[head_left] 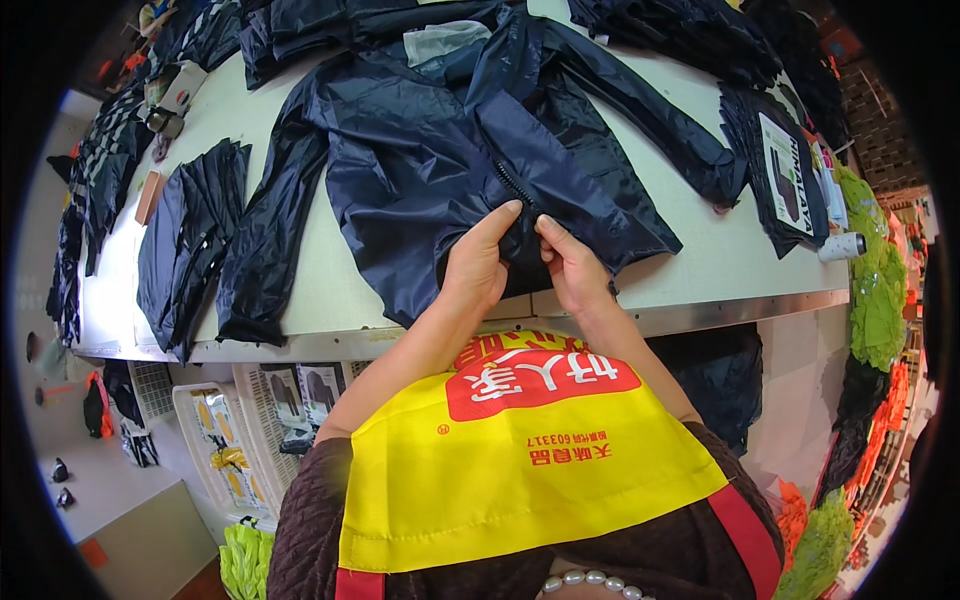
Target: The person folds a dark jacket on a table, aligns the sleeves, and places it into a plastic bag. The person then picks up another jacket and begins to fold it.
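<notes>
A dark navy jacket (395,150) lies spread on the table in front of me, its sleeves reaching out to both sides. Near the table's front edge, my left hand (478,262) pinches the lower front of the jacket, thumb on top. Close beside it on the right, my right hand (574,268) grips the other side of the front with thumb and bent fingers. The black zipper (512,184) runs up from between my hands. Its lower end is hidden by my fingers. A pale lining patch or label (445,42) shows at the collar.
Folded dark garments (190,235) lie to the left on the white table (285,215). At the right are a stack of dark packages (775,165), a thread spool (842,247) and lime-green cloth (875,290). White crates (215,440) stand under the table's metal front edge.
</notes>
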Demonstrator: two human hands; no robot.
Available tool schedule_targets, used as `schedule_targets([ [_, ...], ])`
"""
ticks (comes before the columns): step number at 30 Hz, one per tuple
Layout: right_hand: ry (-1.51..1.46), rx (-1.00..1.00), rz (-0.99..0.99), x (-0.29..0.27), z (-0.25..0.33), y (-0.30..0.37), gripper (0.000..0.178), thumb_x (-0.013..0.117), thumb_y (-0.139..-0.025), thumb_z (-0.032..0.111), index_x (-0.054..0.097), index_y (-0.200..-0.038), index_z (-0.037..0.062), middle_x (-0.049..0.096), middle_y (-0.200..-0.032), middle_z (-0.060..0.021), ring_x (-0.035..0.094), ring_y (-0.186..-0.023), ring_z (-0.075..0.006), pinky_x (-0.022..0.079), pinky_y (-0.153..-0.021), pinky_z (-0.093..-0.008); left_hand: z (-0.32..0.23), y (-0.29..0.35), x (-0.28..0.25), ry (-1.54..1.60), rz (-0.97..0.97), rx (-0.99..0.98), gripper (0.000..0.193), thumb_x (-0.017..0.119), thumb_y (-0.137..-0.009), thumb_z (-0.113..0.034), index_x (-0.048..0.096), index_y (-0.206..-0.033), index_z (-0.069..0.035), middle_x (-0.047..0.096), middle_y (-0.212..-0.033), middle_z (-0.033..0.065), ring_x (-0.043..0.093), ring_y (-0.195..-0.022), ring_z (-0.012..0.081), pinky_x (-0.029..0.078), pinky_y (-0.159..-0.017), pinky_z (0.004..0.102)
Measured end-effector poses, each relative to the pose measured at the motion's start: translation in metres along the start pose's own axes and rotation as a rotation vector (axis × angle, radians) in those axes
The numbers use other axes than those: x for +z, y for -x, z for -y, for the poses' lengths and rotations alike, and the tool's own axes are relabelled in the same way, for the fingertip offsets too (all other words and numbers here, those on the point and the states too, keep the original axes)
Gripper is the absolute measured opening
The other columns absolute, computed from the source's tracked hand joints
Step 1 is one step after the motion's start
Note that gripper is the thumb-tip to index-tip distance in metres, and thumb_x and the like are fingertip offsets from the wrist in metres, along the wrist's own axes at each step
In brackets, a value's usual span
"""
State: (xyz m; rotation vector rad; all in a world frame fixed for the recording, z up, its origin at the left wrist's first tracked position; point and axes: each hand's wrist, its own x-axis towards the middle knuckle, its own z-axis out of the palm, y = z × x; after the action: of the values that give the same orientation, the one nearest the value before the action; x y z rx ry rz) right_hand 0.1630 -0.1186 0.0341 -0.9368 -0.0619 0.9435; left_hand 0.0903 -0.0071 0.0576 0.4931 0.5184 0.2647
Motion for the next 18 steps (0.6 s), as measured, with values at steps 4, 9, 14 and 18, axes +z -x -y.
schedule_targets([
  [4, 0.033, 0.006, -0.006, -0.001, 0.000, -0.001, 0.011, 0.063, -0.088, 0.024, 0.064, -0.084, 0.0134, 0.054, -0.074, 0.0071, 0.044, -0.066, -0.0048, 0.036, -0.064, -0.0198, 0.002, 0.003, 0.003, -0.132, -0.096, -0.023, 0.015, 0.061, -0.086, -0.013, 0.064, -0.092, 0.000, 0.067, -0.088, 0.0091, 0.064, -0.076, 0.0184, 0.051, -0.074, 0.0295],
  [9, 0.171, -0.012, -0.089, 0.009, 0.012, 0.008, 0.014, 0.063, -0.087, 0.028, 0.063, -0.079, 0.0157, 0.050, -0.071, 0.0092, 0.040, -0.063, -0.0035, 0.032, -0.062, -0.0194, -0.007, 0.002, -0.005, -0.276, -0.042, -0.274, 0.017, 0.062, -0.086, -0.014, 0.065, -0.095, 0.001, 0.067, -0.089, 0.0084, 0.065, -0.078, 0.0174, 0.051, -0.075, 0.0284],
  [14, 0.270, 0.204, -0.051, -0.019, 0.000, 0.007, 0.020, 0.059, -0.089, 0.035, 0.062, -0.092, 0.0153, 0.054, -0.080, 0.0064, 0.045, -0.069, -0.0044, 0.036, -0.063, -0.0200, -0.006, 0.000, -0.016, -0.252, 0.021, -0.317, 0.017, 0.064, -0.083, -0.013, 0.065, -0.093, 0.001, 0.067, -0.087, 0.0089, 0.065, -0.077, 0.0182, 0.052, -0.073, 0.0301],
  [18, 1.069, -0.143, 0.175, -0.004, 0.012, 0.060, 0.033, 0.057, -0.090, 0.032, 0.058, -0.104, 0.0022, 0.060, -0.092, -0.0059, 0.056, -0.079, -0.0141, 0.045, -0.067, -0.0253, -0.001, -0.005, -0.017, -0.208, -0.091, -0.179, 0.017, 0.064, -0.083, -0.014, 0.066, -0.088, 0.002, 0.067, -0.078, 0.0082, 0.064, -0.064, 0.0167, 0.052, -0.061, 0.0275],
])
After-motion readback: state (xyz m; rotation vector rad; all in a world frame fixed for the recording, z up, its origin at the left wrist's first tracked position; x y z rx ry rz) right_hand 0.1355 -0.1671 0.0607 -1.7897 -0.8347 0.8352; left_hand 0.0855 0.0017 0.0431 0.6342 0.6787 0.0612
